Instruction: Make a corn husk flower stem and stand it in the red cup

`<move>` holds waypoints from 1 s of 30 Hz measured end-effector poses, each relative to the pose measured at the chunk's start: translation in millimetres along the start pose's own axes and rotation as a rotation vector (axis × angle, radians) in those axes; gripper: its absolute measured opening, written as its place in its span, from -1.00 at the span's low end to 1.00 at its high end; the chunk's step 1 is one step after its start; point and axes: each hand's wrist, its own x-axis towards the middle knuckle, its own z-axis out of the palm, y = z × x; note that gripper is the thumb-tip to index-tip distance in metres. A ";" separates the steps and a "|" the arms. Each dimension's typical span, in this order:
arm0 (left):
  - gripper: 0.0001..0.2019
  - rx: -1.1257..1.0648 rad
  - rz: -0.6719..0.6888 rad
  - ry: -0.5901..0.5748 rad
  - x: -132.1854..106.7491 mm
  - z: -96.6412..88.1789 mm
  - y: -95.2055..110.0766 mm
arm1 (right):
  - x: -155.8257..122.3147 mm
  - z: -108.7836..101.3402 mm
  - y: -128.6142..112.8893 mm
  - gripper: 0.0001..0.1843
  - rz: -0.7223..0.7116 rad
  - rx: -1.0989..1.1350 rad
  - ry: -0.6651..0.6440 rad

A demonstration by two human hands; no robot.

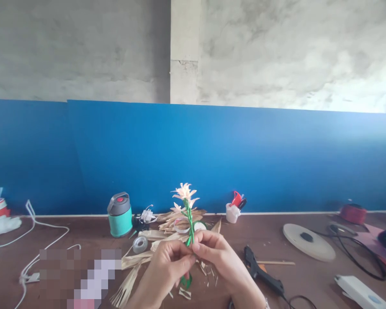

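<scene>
A craft flower (184,191) with pale, pointed petals stands upright in front of me, its stems (190,219) wrapped in green tape. My right hand (215,253) is closed, thumb and forefinger pinching the green stem. Just below and to the left, my left hand (171,267) is also closed around the lower stem; its fingers hide the stem's end. Under the left hand shows a green tape roll (187,282), partly covered by fingers. Dry corn husks (138,259) lie spread on the table behind and beside the hands.
A black glue gun (260,271) lies right of my hands, by a thin wooden stick (278,262). Behind stand a teal flask (120,221) and a white cup (233,213) holding red-handled scissors. A clear tape roll (140,244), a round lid (309,242) and white cables (48,246) lie around.
</scene>
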 end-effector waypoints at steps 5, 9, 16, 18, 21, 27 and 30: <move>-0.69 -0.146 -0.070 -0.162 1.0 -5.7 -8.4 | -5.5 -4.6 -6.5 -0.70 0.036 -0.013 -0.001; -0.74 -0.185 -0.083 -0.268 0.9 -7.2 -11.5 | -9.5 -3.9 -10.6 -0.67 0.065 -0.035 -0.079; -0.87 0.020 -0.085 -0.202 -4.5 -3.0 -2.4 | -12.0 -5.0 -10.0 -0.67 0.066 -0.056 -0.157; -0.89 0.115 -0.023 -0.135 -7.7 0.2 3.1 | -12.3 -5.4 -9.9 -0.69 0.044 -0.077 -0.104; -0.89 0.279 0.111 -0.012 -11.0 4.5 8.6 | -12.4 -4.4 -11.4 -0.67 0.021 -0.165 -0.006; -0.88 0.305 0.116 0.035 -4.3 7.4 -3.0 | -12.5 -2.4 -13.6 -0.66 -0.024 -0.351 0.057; -0.86 0.293 0.107 0.063 -0.5 9.4 -6.4 | -11.8 -2.5 -11.0 -0.75 -0.027 -0.459 0.117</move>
